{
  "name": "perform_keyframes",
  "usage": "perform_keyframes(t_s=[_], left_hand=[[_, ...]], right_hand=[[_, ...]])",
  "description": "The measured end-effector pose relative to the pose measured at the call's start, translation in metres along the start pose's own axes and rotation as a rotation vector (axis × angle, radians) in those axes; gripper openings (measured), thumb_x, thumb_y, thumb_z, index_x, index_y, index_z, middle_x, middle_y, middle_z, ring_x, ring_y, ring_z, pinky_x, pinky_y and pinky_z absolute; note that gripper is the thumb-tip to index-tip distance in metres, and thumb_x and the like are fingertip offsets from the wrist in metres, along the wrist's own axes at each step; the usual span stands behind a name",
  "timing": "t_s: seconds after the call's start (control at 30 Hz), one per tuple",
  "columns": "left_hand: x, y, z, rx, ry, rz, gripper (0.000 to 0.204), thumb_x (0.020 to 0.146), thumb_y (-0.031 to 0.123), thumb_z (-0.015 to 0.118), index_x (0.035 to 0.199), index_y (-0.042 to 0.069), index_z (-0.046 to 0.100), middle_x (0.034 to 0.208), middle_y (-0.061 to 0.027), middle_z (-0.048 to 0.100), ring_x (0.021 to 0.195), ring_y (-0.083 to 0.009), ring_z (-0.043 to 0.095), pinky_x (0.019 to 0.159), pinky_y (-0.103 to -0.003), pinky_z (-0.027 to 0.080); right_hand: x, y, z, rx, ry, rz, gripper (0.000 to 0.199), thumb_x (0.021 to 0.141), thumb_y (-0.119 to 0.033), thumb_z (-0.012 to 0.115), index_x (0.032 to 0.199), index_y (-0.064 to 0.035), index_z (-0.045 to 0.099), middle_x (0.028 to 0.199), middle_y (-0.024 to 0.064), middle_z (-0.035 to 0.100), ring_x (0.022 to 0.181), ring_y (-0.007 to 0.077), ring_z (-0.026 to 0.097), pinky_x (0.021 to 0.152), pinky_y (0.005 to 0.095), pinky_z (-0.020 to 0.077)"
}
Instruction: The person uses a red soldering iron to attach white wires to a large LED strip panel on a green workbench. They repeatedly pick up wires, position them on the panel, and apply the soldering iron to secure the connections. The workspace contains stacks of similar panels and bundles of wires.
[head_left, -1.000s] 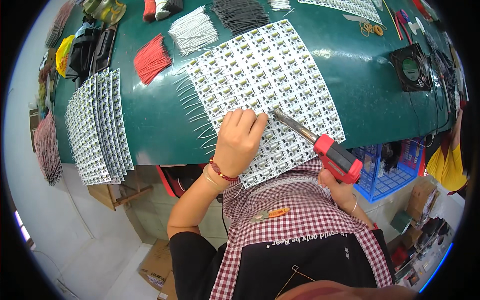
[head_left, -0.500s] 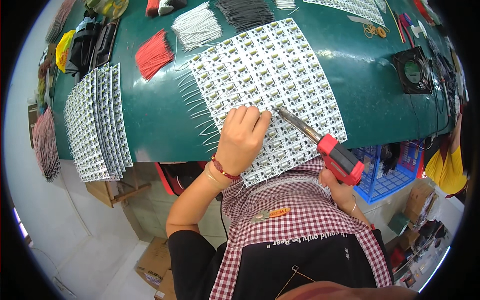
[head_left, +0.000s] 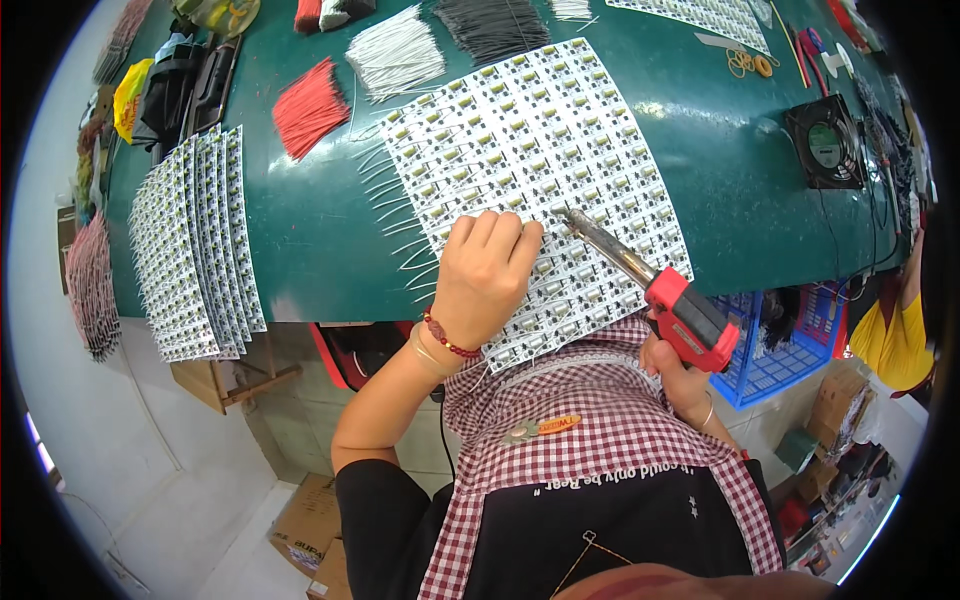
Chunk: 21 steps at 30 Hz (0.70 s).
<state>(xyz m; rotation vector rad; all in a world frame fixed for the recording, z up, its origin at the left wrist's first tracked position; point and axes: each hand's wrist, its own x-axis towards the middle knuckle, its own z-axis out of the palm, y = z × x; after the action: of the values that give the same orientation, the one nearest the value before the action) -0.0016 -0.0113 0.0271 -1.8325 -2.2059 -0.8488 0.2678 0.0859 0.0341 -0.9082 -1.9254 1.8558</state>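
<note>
A large white circuit board panel (head_left: 600,150), set with rows of small parts, lies slanted at the table's front edge. Thin white wires (head_left: 385,205) fan out past its left side. My left hand (head_left: 488,265) rests on the panel with fingers pinched together; whatever they hold is hidden under them. In my right hand (head_left: 682,378) is a red and black soldering iron (head_left: 690,318), gripped by its handle at the panel's lower right. Its metal tip is just above or on the board, right of my left fingertips; I cannot tell whether it touches.
Stacked circuit board panels (head_left: 195,250) lie at the left. Bundles of red wires (head_left: 310,108), white wires (head_left: 395,52) and black wires (head_left: 492,28) sit beyond the panel. A black fan (head_left: 825,142) stands at the right, above a blue plastic basket (head_left: 765,360).
The soldering iron has shifted slightly to the right, its tip now farther from my left fingertips. My left hand has stayed almost still.
</note>
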Motion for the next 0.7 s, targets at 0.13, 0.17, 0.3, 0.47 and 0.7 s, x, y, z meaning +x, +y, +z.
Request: perform_keyframes(t_s=[0.13,0.17,0.3,0.47,0.7], left_hand=[[0.002,0.002,-0.002,0.084,-0.018,0.015,0.019,0.071,0.000,0.064,0.089,0.005,0.064,0.070,-0.0036,0.043,0.066,-0.0195,0.048,0.061,-0.032,0.038],[0.002,0.002,-0.004,0.100,-0.025,0.018,0.019,0.071,0.001,0.064,0.089,0.005,0.064,0.071,-0.0032,0.044,0.067,-0.0191,0.049,0.061,-0.032,0.038],[-0.001,0.005,-0.013,0.108,0.037,-0.017,0.022,0.070,-0.001,0.064,0.091,0.005,0.065,0.074,-0.0034,0.052,0.070,-0.0193,0.055,0.061,-0.032,0.040],[0.005,-0.009,-0.014,0.022,0.106,-0.086,0.025,0.070,-0.004,0.065,0.093,0.004,0.067,0.077,-0.0055,0.058,0.072,-0.0223,0.057,0.063,-0.034,0.045],[0.010,-0.010,-0.006,-0.023,0.064,-0.111,0.022,0.068,-0.003,0.065,0.088,0.005,0.066,0.074,-0.0059,0.052,0.070,-0.0224,0.054,0.062,-0.034,0.044]], right_hand=[[0.002,-0.009,-0.002,0.133,0.032,0.083,0.018,0.092,-0.009,0.061,0.104,0.0027,0.055,0.071,0.0036,0.056,0.062,0.0111,0.053,0.059,0.0280,0.0466],[0.002,-0.011,-0.003,0.185,0.048,0.118,0.007,0.090,-0.004,0.063,0.093,0.0006,0.060,0.076,0.0039,0.060,0.067,0.0109,0.057,0.061,0.0270,0.0477],[0.005,-0.009,0.001,0.122,0.059,0.056,0.045,0.094,-0.020,0.060,0.125,0.0072,0.044,0.061,0.0040,0.048,0.049,0.0118,0.045,0.052,0.0293,0.0429],[0.007,-0.008,0.003,0.221,0.062,0.079,0.039,0.093,-0.020,0.061,0.118,0.0064,0.047,0.062,0.0045,0.050,0.050,0.0115,0.046,0.051,0.0289,0.0432],[0.011,-0.018,0.008,0.282,0.061,0.144,0.011,0.092,-0.007,0.061,0.086,0.0021,0.059,0.069,0.0063,0.059,0.058,0.0102,0.055,0.054,0.0257,0.0459]])
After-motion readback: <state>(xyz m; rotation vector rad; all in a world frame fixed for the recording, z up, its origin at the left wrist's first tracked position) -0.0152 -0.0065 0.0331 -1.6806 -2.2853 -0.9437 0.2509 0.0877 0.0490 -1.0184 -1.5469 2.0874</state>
